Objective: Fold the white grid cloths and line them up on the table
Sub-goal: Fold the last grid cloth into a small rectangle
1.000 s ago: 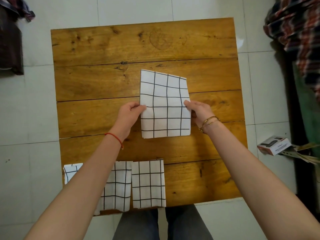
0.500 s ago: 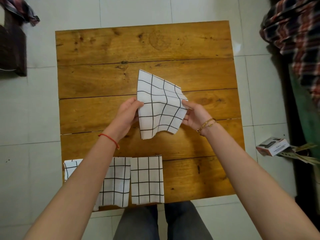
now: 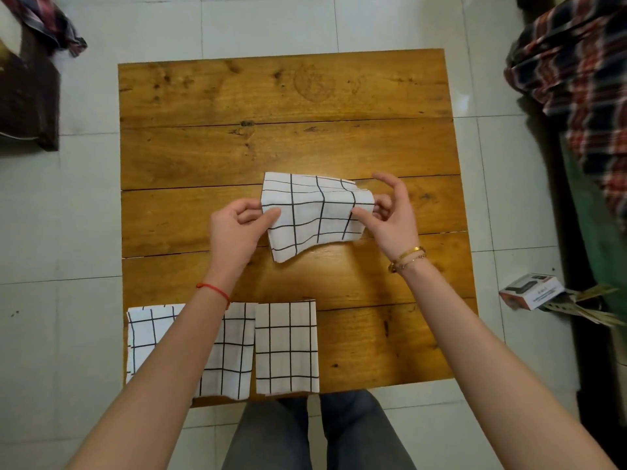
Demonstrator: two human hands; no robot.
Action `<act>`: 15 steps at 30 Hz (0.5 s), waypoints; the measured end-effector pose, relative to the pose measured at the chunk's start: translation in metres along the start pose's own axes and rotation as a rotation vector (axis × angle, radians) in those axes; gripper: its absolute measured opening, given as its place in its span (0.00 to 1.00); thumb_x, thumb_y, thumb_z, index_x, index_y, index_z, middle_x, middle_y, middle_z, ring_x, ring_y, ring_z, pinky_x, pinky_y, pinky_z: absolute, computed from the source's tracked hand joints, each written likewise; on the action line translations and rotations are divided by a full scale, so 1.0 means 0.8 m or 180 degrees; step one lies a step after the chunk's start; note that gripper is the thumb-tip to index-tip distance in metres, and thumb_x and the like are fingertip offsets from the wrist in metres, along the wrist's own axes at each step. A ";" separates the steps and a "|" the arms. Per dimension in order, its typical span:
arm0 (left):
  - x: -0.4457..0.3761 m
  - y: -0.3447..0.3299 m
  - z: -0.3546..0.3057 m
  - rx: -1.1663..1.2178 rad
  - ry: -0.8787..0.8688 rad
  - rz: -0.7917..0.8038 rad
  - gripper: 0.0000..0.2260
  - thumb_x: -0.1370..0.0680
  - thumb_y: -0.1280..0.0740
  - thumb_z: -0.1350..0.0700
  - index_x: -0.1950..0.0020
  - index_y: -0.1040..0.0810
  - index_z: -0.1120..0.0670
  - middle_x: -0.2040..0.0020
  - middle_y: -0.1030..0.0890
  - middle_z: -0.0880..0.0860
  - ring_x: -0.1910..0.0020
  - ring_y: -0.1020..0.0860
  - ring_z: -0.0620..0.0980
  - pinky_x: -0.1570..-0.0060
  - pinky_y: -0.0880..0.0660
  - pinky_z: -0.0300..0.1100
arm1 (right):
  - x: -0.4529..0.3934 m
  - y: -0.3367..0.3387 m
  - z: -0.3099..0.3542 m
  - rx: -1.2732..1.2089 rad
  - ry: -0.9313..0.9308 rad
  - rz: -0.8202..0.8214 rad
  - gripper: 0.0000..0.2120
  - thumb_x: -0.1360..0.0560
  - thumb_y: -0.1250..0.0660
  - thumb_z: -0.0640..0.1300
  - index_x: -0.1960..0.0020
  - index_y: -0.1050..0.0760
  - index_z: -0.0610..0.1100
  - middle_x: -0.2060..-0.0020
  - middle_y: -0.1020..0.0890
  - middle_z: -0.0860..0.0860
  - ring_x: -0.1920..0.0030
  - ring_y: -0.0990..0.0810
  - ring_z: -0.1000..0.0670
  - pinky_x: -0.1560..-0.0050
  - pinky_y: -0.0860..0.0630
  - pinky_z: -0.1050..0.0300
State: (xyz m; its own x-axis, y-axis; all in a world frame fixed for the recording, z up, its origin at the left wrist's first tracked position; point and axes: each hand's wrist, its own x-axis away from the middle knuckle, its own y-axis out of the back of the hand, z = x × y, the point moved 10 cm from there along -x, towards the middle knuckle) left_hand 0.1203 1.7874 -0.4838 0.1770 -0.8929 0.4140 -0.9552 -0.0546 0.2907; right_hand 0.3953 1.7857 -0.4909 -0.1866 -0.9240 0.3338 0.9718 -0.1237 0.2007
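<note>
Along the near edge of the wooden counter (image 3: 190, 157), starting at its left corner, three folded white grid cloths lie flat in a row: the leftmost cloth (image 3: 149, 337) is partly hidden under the left forearm, the middle cloth (image 3: 234, 351) sits just beside it, and the third cloth (image 3: 286, 347) lies close against that one, its edges squared with the counter's front. These three look finished and placed. Further in, over the middle of the counter, a fourth cloth (image 3: 315, 215) is held up between both hands, already folded into a small rectangle but bowed and wavy. The left hand (image 3: 237, 228) pinches its left edge between thumb and curled fingers (image 3: 251, 217). The right hand (image 3: 390, 215) pinches the right edge with thumb and middle fingers, while its forefinger is lifted and spread away from the cloth. Judging by this, the fourth cloth's folding is done or nearly so, and what seems left is to set it down in the open stretch of counter to the right of the third cloth, in line with the row. No more unfolded grid cloths can be seen, so this may be the last. On the floor to the right lie a small box (image 3: 531, 291) and a heap of plaid fabric (image 3: 583, 69).
</note>
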 end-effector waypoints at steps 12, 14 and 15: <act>0.009 0.004 -0.026 0.0093 -0.0546 0.0097 0.05 0.26 0.26 0.56 0.57 0.21 0.54 0.45 0.19 0.44 0.43 0.22 0.40 0.40 0.26 0.43 | 0.005 0.014 0.018 0.0792 0.0227 0.0076 0.09 0.26 0.29 0.44 0.53 0.22 0.38 0.56 0.23 0.46 0.58 0.26 0.54 0.57 0.30 0.70; 0.006 -0.006 -0.019 0.0367 -0.0222 0.0150 0.05 0.27 0.26 0.58 0.54 0.21 0.54 0.57 0.19 0.46 0.58 0.21 0.38 0.53 0.24 0.35 | -0.001 0.014 0.008 0.0567 -0.0011 0.0141 0.09 0.25 0.31 0.45 0.57 0.24 0.39 0.64 0.25 0.47 0.64 0.28 0.55 0.62 0.31 0.66; 0.002 -0.012 -0.013 0.0398 -0.0087 0.0188 0.07 0.27 0.26 0.58 0.52 0.21 0.55 0.57 0.20 0.47 0.61 0.21 0.37 0.56 0.25 0.31 | -0.004 0.014 0.001 0.0524 -0.0147 0.0112 0.09 0.24 0.32 0.45 0.60 0.27 0.42 0.69 0.29 0.51 0.69 0.33 0.57 0.66 0.35 0.66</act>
State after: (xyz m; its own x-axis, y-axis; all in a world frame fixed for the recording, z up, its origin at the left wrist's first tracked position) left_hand 0.1325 1.7909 -0.4768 0.1146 -0.9079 0.4032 -0.9862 -0.0552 0.1560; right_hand 0.4070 1.7877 -0.4892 -0.1628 -0.9087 0.3845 0.9418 -0.0270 0.3350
